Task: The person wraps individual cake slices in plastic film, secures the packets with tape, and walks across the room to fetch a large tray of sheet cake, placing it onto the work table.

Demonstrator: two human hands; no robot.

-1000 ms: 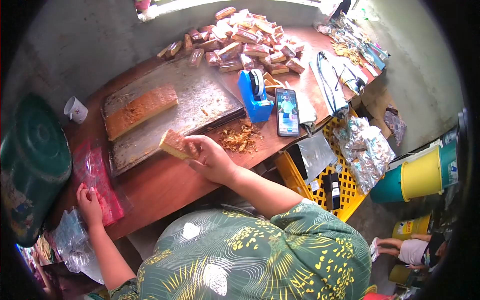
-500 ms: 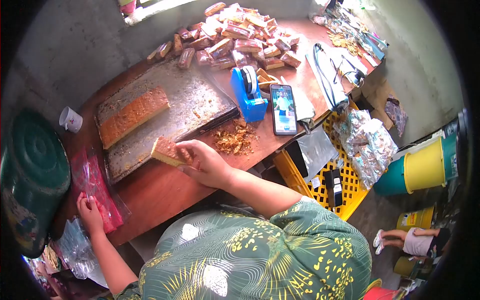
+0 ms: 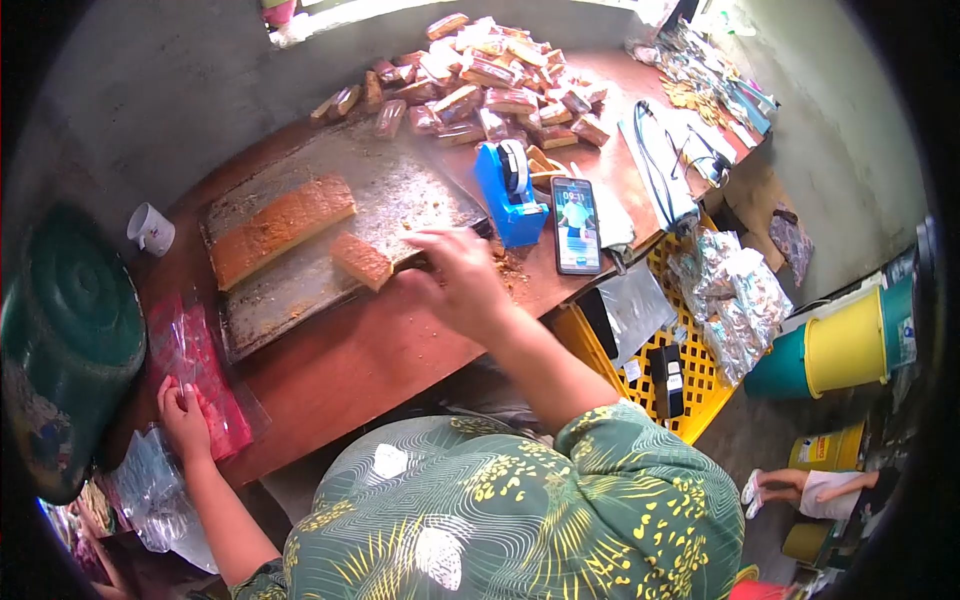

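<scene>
A small cut piece of cake [image 3: 362,261] rests on the near edge of the metal tray [image 3: 400,190]. Just right of it is my right hand [image 3: 452,278], blurred, its fingers apart and holding nothing. A long cake block [image 3: 284,230] lies at the tray's left. My left hand [image 3: 184,415] is on the red plastic wrappers [image 3: 200,370], its fingers curled at their edge; what it grips is too small to make out. Crumbs beside the tray are partly hidden behind my right hand.
Wrapped cakes [image 3: 490,75] are piled at the back. A blue tape dispenser [image 3: 510,195] and a phone [image 3: 576,225] stand right of the tray. A mug [image 3: 151,229] and green basin [image 3: 75,290] are left. Yellow crate [image 3: 700,400] at right; a person's legs [image 3: 780,490] beyond.
My right hand has let go of the cake piece, now on the tray's edge, and moved right with its fingers apart. My left hand remains at the red wrappers.
</scene>
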